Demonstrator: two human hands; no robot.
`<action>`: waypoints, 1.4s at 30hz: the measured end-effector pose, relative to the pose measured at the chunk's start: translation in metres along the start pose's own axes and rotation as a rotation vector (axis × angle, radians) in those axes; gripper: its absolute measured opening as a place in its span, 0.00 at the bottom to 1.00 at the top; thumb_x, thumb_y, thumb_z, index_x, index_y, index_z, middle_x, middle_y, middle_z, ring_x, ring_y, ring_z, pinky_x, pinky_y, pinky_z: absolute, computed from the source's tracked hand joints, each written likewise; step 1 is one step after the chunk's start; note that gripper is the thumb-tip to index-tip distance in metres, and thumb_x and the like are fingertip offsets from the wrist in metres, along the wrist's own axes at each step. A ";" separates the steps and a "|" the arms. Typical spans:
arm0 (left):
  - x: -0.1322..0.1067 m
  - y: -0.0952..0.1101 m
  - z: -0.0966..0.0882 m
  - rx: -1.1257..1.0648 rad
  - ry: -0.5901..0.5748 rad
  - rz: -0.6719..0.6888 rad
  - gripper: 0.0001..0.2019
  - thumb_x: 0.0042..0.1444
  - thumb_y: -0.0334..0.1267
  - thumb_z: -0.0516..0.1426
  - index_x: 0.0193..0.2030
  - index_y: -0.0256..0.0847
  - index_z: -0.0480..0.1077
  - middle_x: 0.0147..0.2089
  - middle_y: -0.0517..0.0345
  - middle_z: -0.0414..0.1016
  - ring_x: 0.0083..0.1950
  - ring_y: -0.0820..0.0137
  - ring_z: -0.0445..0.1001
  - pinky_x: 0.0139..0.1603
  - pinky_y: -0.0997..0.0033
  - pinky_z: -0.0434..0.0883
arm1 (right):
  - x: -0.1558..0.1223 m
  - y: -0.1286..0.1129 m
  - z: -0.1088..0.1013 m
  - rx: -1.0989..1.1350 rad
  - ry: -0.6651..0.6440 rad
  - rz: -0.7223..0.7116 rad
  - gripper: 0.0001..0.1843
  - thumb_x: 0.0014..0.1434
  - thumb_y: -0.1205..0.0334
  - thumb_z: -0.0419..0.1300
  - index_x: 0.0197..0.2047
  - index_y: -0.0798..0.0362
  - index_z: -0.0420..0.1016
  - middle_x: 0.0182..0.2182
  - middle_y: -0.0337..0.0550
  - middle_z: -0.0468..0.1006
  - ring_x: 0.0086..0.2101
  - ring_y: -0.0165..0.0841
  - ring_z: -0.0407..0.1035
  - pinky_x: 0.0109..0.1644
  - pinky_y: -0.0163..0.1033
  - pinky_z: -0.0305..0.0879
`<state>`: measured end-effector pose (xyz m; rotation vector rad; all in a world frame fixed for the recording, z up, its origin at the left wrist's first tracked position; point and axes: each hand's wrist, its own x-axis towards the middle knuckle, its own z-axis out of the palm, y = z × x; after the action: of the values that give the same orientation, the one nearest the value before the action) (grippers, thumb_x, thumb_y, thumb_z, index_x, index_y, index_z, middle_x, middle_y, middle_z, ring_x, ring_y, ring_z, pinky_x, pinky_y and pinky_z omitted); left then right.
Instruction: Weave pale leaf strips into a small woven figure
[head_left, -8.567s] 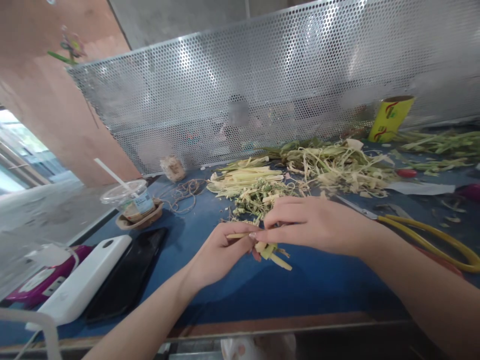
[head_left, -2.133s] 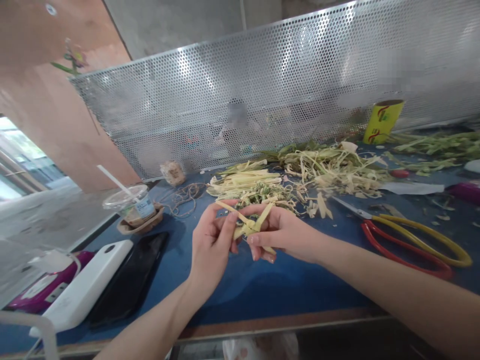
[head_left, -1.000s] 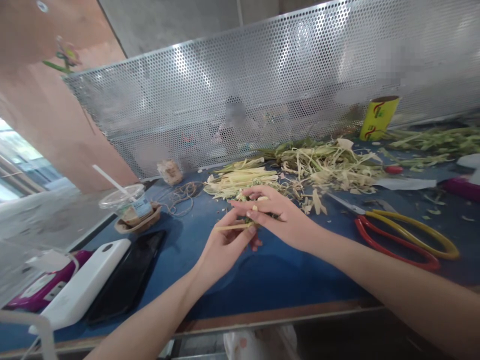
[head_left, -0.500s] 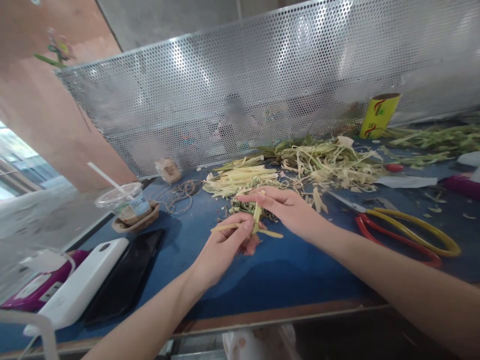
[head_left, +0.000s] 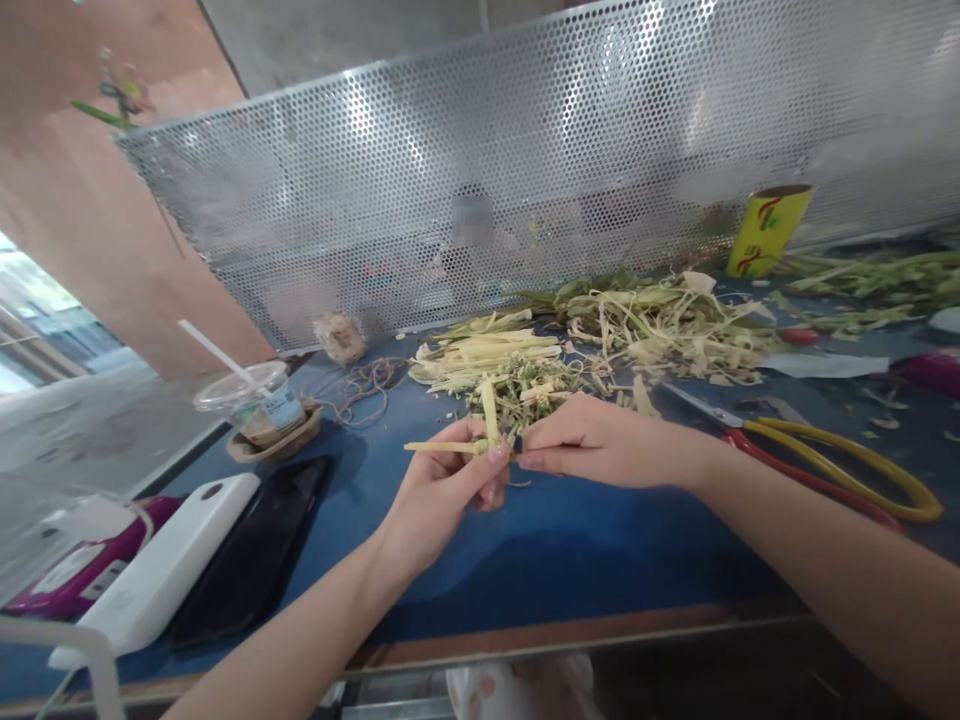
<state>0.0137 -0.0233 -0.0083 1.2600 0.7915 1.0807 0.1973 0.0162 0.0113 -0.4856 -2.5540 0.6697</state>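
Observation:
My left hand [head_left: 442, 480] pinches a folded piece of pale yellow-green leaf strips [head_left: 490, 412] between thumb and fingers. One strip end points up from the pinch and another sticks out to the left. Close on the right, my right hand [head_left: 600, 440] is closed, its fingertips on the end that runs to the right, which they mostly hide. Just beyond the hands lies a heap of small green plant bits [head_left: 525, 385]. Behind it rests a pile of flat yellowish strips [head_left: 487, 352].
Red-and-yellow-handled scissors [head_left: 832, 455] lie at right, near dried fibres [head_left: 667, 330] and a yellow roll [head_left: 769, 230]. At left are a plastic cup [head_left: 259, 400], twine [head_left: 367, 385], a black phone [head_left: 255, 550] and a white power bank [head_left: 165, 560]. A perforated metal panel [head_left: 420, 190] stands behind.
My right hand has left the upward strip and moved down to the right-hand end. My left hand has shifted slightly left with the folded piece.

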 end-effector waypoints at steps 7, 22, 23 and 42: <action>-0.003 0.006 0.001 -0.081 0.035 -0.012 0.08 0.50 0.36 0.59 0.27 0.36 0.64 0.16 0.70 0.53 0.19 0.83 0.52 0.20 0.81 0.51 | -0.002 0.004 -0.008 0.096 -0.034 -0.030 0.19 0.61 0.59 0.46 0.20 0.55 0.55 0.17 0.32 0.55 0.20 0.21 0.53 0.27 0.29 0.51; 0.000 -0.004 0.005 0.207 -0.006 -0.018 0.32 0.58 0.50 0.45 0.65 0.47 0.34 0.21 0.62 0.70 0.21 0.72 0.68 0.21 0.75 0.63 | 0.008 -0.006 0.021 0.486 0.140 0.165 0.12 0.56 0.55 0.53 0.26 0.54 0.63 0.17 0.36 0.71 0.23 0.28 0.69 0.29 0.34 0.65; 0.000 -0.004 0.005 0.236 -0.010 -0.021 0.32 0.59 0.50 0.43 0.66 0.46 0.34 0.23 0.60 0.71 0.23 0.71 0.70 0.22 0.74 0.64 | 0.008 -0.007 0.023 0.509 0.167 0.172 0.13 0.56 0.56 0.54 0.24 0.53 0.62 0.16 0.35 0.70 0.21 0.28 0.69 0.28 0.34 0.65; 0.000 0.007 -0.007 0.424 0.016 0.099 0.33 0.57 0.43 0.50 0.65 0.42 0.39 0.29 0.58 0.74 0.28 0.70 0.72 0.29 0.71 0.68 | 0.010 0.003 0.030 0.787 0.358 0.299 0.11 0.52 0.58 0.60 0.34 0.53 0.62 0.16 0.31 0.69 0.16 0.22 0.63 0.17 0.27 0.57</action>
<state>0.0060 -0.0210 -0.0029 1.6616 1.0146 1.0334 0.1740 0.0121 -0.0103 -0.6278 -1.7100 1.4503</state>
